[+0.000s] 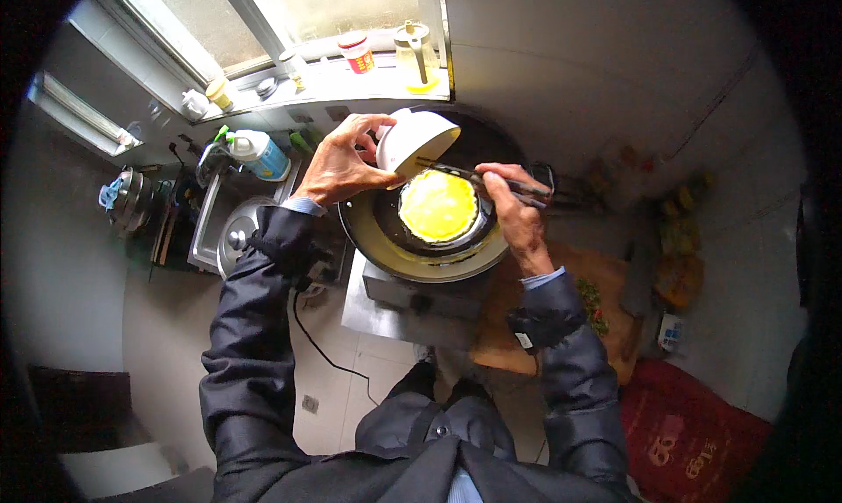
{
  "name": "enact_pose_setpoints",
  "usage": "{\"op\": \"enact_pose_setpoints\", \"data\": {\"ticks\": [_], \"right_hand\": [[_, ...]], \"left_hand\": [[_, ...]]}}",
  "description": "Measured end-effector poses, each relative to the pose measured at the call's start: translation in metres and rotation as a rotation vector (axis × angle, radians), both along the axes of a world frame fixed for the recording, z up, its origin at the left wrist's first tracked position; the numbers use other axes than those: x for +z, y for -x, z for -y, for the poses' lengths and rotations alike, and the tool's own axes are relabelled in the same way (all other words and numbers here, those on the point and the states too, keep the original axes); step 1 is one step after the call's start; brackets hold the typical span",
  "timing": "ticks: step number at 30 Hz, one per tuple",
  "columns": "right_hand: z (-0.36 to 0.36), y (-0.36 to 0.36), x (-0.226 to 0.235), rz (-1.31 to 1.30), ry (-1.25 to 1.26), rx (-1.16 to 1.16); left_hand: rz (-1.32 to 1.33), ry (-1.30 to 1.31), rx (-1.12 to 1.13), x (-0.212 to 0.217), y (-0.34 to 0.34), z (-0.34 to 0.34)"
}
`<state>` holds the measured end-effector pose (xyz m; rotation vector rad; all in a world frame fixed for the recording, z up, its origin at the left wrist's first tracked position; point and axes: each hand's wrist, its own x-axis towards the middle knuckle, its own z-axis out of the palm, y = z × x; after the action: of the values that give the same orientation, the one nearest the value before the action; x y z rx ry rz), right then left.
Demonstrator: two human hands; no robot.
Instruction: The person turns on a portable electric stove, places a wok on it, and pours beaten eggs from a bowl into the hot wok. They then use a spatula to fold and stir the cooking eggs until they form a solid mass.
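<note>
My left hand (349,163) grips a white bowl (419,140) by its side and holds it tipped over the wok. In my right hand (516,206) is a pair of dark chopsticks (460,171), their tips at the bowl's lower rim. Below them, bright yellow egg (438,206) lies in a round pool in the middle of the wok (377,247), its edge pale and frilled. Whether egg is still in the bowl cannot be seen from here.
The wok sits on a stove (390,314). A wooden cutting board (517,306) at right bears chopped greens (592,303) and a knife (633,292). At left are a sink (209,227), a pot lid (241,234) and a bottle (259,155). Jars (355,54) line the windowsill.
</note>
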<state>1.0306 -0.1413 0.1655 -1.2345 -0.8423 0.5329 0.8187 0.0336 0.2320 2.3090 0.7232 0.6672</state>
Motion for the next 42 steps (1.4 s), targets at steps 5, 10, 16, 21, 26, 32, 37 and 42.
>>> {"op": "enact_pose_setpoints", "data": {"ticks": [5,10,16,21,26,32,37,42], "right_hand": [[-0.003,-0.004,-0.012,0.029,-0.051,0.048],[-0.001,-0.005,-0.016,-0.046,-0.038,0.073],[-0.002,0.002,-0.009,-0.167,-0.212,0.130],[0.001,0.014,-0.003,-0.012,-0.036,-0.097],[0.000,0.023,-0.003,0.260,-0.277,-0.174],[-0.008,0.023,-0.009,0.216,-0.249,-0.149],[-0.010,0.023,-0.013,0.102,-0.210,-0.123],[-0.010,0.025,-0.013,-0.137,-0.132,-0.028]], "left_hand": [[0.001,-0.049,-0.015,0.001,-0.003,-0.002],[0.000,-0.054,-0.014,0.001,-0.002,0.001],[-0.020,-0.021,0.012,0.002,-0.004,0.002],[0.020,0.115,0.031,0.003,-0.003,0.002],[0.008,0.144,0.060,-0.002,-0.001,-0.001],[0.012,0.079,0.052,-0.005,0.005,-0.005],[-0.044,0.058,0.156,-0.005,0.009,-0.001],[-0.056,-0.084,0.130,-0.003,0.008,0.005]]}}
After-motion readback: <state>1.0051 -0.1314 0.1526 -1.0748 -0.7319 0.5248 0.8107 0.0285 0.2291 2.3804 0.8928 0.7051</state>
